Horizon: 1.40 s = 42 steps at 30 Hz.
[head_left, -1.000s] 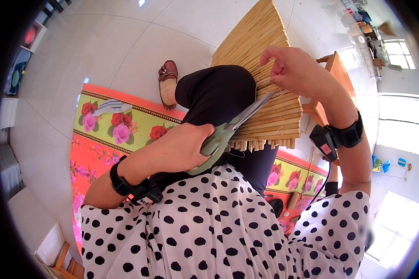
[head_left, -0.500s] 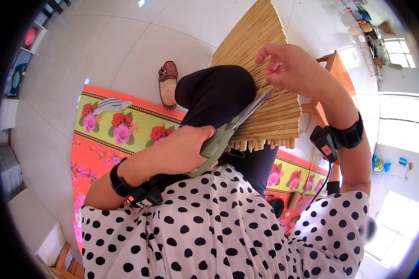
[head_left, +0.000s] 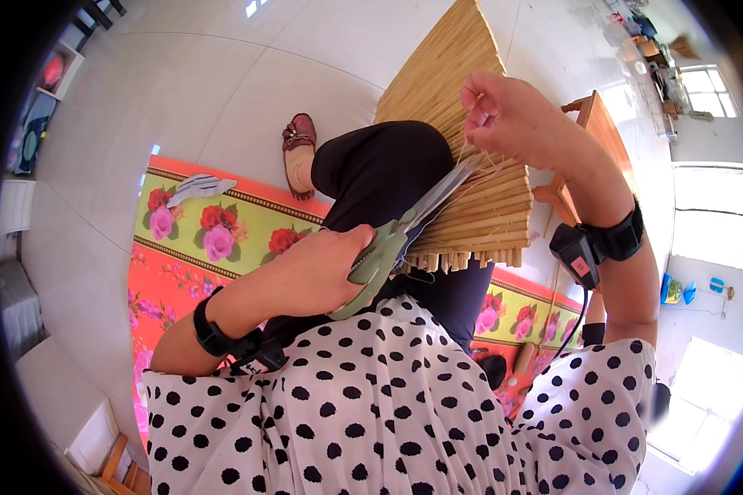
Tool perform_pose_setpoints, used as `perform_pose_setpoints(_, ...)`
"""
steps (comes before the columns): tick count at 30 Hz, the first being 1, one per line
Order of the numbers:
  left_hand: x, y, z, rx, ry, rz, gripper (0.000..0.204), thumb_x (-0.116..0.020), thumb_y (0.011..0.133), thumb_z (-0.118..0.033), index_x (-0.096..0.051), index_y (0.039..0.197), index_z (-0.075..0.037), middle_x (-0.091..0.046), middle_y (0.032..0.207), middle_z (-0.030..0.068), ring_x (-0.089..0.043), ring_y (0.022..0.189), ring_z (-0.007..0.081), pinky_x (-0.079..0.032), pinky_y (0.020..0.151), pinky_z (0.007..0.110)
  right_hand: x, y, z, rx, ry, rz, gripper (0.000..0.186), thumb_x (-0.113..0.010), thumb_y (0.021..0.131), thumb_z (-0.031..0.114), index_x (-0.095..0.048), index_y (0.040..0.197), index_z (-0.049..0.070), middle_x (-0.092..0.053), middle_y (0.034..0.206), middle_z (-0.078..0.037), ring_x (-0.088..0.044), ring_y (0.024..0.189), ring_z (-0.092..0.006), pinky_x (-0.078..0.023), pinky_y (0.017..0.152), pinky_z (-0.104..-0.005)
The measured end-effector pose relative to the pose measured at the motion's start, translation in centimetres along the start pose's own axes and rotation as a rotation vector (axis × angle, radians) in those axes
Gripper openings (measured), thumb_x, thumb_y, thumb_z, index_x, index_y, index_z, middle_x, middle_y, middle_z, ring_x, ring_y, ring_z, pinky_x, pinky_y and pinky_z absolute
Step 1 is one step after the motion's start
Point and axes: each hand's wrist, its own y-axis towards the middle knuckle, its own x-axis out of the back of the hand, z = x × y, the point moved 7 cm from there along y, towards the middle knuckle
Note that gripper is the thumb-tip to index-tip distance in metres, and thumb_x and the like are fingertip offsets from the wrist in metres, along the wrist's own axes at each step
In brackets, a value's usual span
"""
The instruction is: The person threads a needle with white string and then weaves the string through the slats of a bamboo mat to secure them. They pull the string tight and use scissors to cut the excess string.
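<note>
My left hand (head_left: 326,266) is closed round the green handles of a pair of scissors (head_left: 392,241). Their blurred blades point up and right, over a mat of straw-coloured stalks (head_left: 483,210) that lies across my raised right knee. Just beyond the blade tips, my right hand (head_left: 512,115) is held above the mat, its fingers curled into a pinch. Thin pale strands (head_left: 485,162) run from beneath that hand toward the tips; what exactly the fingers hold is partly hidden. The stalk ends make an uneven near edge, with a loose white thread beside it.
A red and yellow flowered cloth (head_left: 248,239) covers the floor around me, with a striped cloth piece (head_left: 202,187) on it. A wooden piece of furniture (head_left: 607,136) stands right of the mat. My shoe (head_left: 299,153) rests on pale tiles. Shelves (head_left: 652,58) line the far right.
My right hand has shifted slightly to the right and closed more. The scissors have drawn back a little, their blades now smeared by motion.
</note>
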Motion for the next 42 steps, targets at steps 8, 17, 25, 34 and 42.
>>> perform_pose_setpoints(8, 0.3, 0.5, -0.4, -0.016, -0.054, -0.046, 0.039, -0.074, 0.075, -0.016, -0.052, 0.102, 0.003, -0.059, 0.076, 0.0188, -0.058, 0.067, 0.033, -0.046, 0.064, 0.038, 0.0, -0.2, 0.5, 0.028, -0.008, 0.019, 0.023, -0.061, 0.076, 0.001, -0.04, 0.083, 0.005, -0.061, 0.074, -0.004, -0.053, 0.07, -0.0118, -0.046, 0.065, -0.0272)
perform_pose_setpoints(17, 0.3, 0.5, -0.5, -0.024, -0.115, -0.032, 0.037, -0.073, 0.076, -0.014, -0.053, 0.101, 0.003, -0.059, 0.073, 0.0163, -0.056, 0.062, 0.028, -0.046, 0.061, 0.035, 0.1, -0.4, 1.1, 0.036, -0.063, 0.006, 0.021, -0.063, 0.077, 0.002, -0.042, 0.079, 0.004, -0.059, 0.073, -0.005, -0.054, 0.071, -0.0135, -0.046, 0.066, -0.0285)
perform_pose_setpoints(25, 1.7, -0.9, -0.3, -0.14, -0.005, 0.072, 0.032, -0.072, 0.074, -0.01, -0.056, 0.1, 0.001, -0.062, 0.074, 0.0134, -0.06, 0.059, 0.0207, -0.045, 0.055, 0.031, 2.1, -1.3, 1.9, 0.103, 0.01, -0.106, 0.025, -0.064, 0.078, 0.005, -0.039, 0.079, 0.005, -0.06, 0.074, -0.005, -0.054, 0.073, -0.0123, -0.045, 0.066, -0.0294)
perform_pose_setpoints(34, 7.3, -0.3, -2.2, -0.467, -0.896, -0.487, 0.038, -0.069, 0.075, -0.001, -0.044, 0.104, -0.005, -0.061, 0.117, 0.0212, -0.062, 0.066, 0.0118, -0.052, 0.058, 0.023, 4.6, -5.1, 7.6, 0.289, 0.303, -0.258, 0.029, -0.063, 0.078, -0.002, -0.036, 0.08, 0.01, -0.061, 0.079, -0.003, -0.051, 0.073, -0.0073, -0.04, 0.069, -0.0242)
perform_pose_setpoints(42, 5.1, 1.4, -6.9, -0.464, -0.892, -0.183, 0.035, -0.067, 0.077, -0.003, -0.045, 0.104, -0.003, -0.061, 0.086, 0.0113, -0.063, 0.071, 0.0184, -0.053, 0.065, 0.03, 9.6, -9.5, 9.1, 0.364, 0.344, -0.532, 0.021, -0.058, 0.084, -0.003, -0.04, 0.085, 0.008, -0.063, 0.092, -0.003, -0.053, 0.083, -0.0079, -0.04, 0.078, -0.0231)
